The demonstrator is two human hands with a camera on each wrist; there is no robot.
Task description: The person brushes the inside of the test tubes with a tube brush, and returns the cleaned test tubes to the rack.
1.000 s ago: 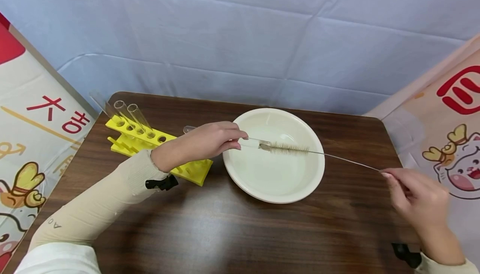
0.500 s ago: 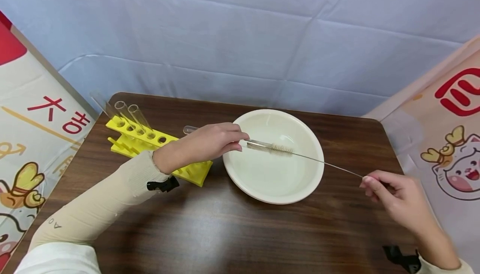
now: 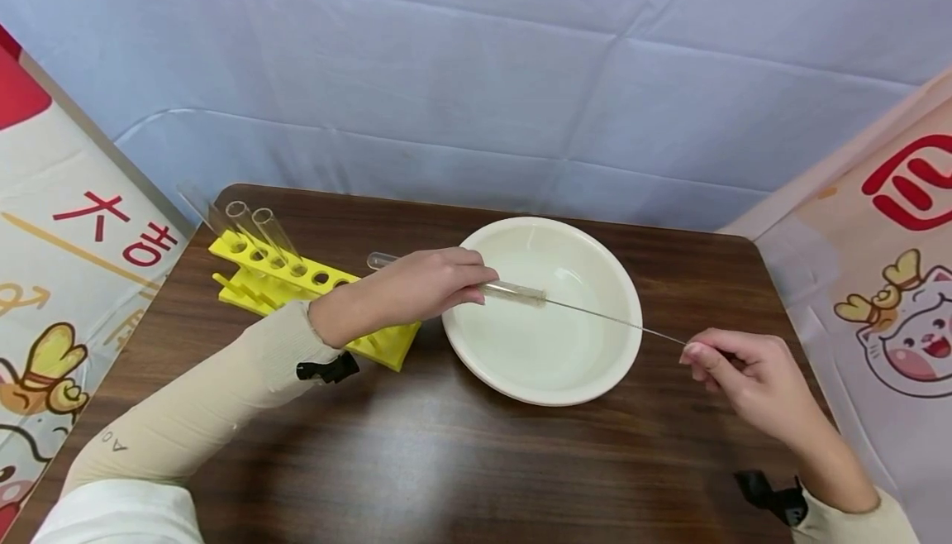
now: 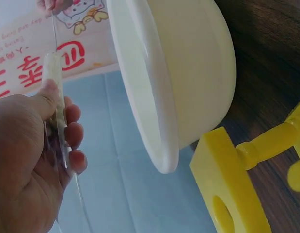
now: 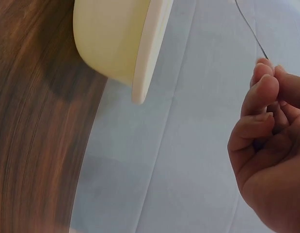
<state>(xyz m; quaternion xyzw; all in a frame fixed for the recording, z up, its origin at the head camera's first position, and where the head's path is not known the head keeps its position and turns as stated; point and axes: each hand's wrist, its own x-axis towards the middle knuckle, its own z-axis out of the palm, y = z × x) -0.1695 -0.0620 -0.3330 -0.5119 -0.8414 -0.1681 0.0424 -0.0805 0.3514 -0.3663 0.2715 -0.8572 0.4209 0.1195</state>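
In the head view my left hand (image 3: 435, 283) grips a clear glass test tube (image 3: 513, 291), its mouth pointing right above the white basin (image 3: 550, 393). The tube's rounded end shows behind the wrist. My right hand (image 3: 751, 374) pinches the thin wire handle of a test tube brush (image 3: 595, 313) out past the basin's right rim. The bristles sit inside the tube, close to its mouth. In the left wrist view, fingers and thumb wrap around the tube (image 4: 53, 68). The wire (image 5: 254, 34) runs up from the pinching fingertips in the right wrist view.
A yellow test tube rack (image 3: 390, 350) stands left of the basin, partly behind the left forearm. Several clear test tubes (image 3: 273, 230) stand in its left holes. The brown wooden table (image 3: 461, 478) ends at a pale cloth backdrop (image 3: 446, 73).
My right hand has moved left with the brush, pushing the bristles from outside the tube's mouth into the tube. My left hand has stayed nearly still, holding the tube.
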